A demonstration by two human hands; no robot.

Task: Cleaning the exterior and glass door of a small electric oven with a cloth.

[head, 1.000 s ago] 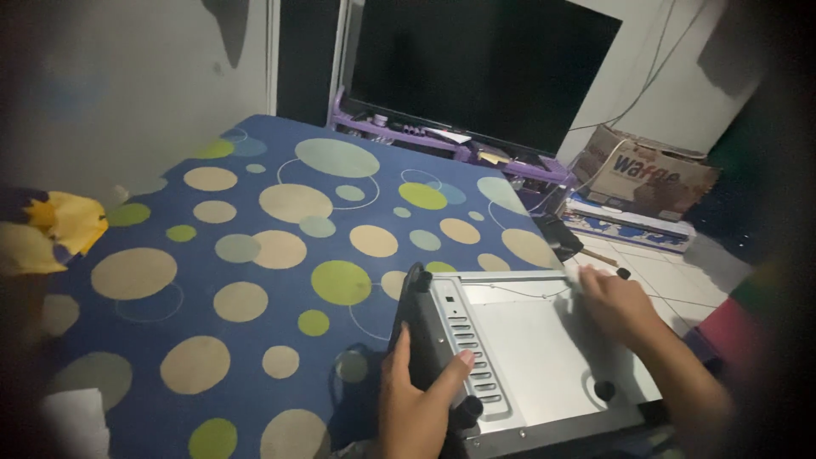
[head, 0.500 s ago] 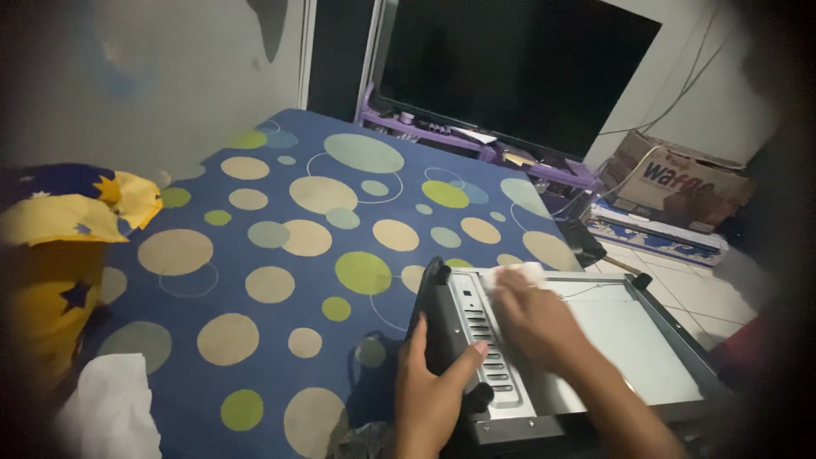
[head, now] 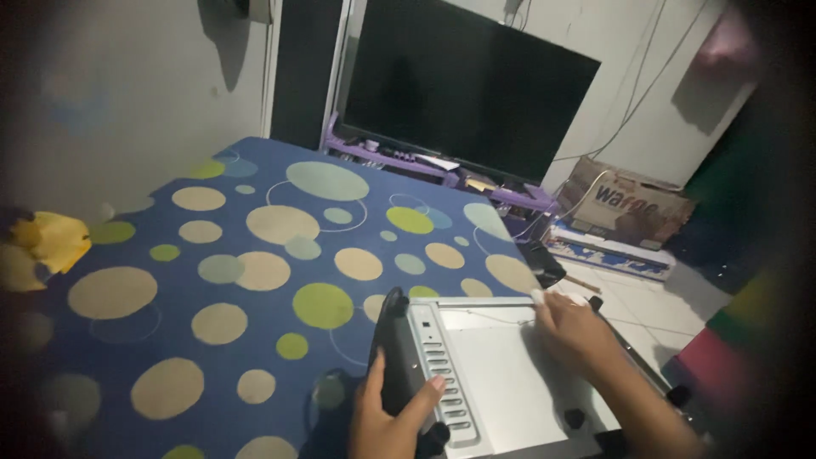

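A silver metal appliance point(head: 501, 382) with a black front edge and a row of vent slots lies tipped over on a blue mattress with coloured dots point(head: 255, 272). My left hand point(head: 387, 416) grips its black front edge at the near left, thumb on the slotted strip. My right hand point(head: 574, 327) presses a small white cloth point(head: 538, 297) against the flat metal panel near its far right edge. A black rubber foot point(head: 575, 417) shows on the panel.
A large dark television point(head: 467, 85) stands on a purple stand point(head: 433, 166) behind the mattress. A cardboard box point(head: 625, 204) sits on the tiled floor at the right. A yellow pillow point(head: 38, 246) lies at the left edge.
My right hand has slid with the cloth from the left side of the panel back to its far right. My left hand keeps its grip. The camera has shifted.
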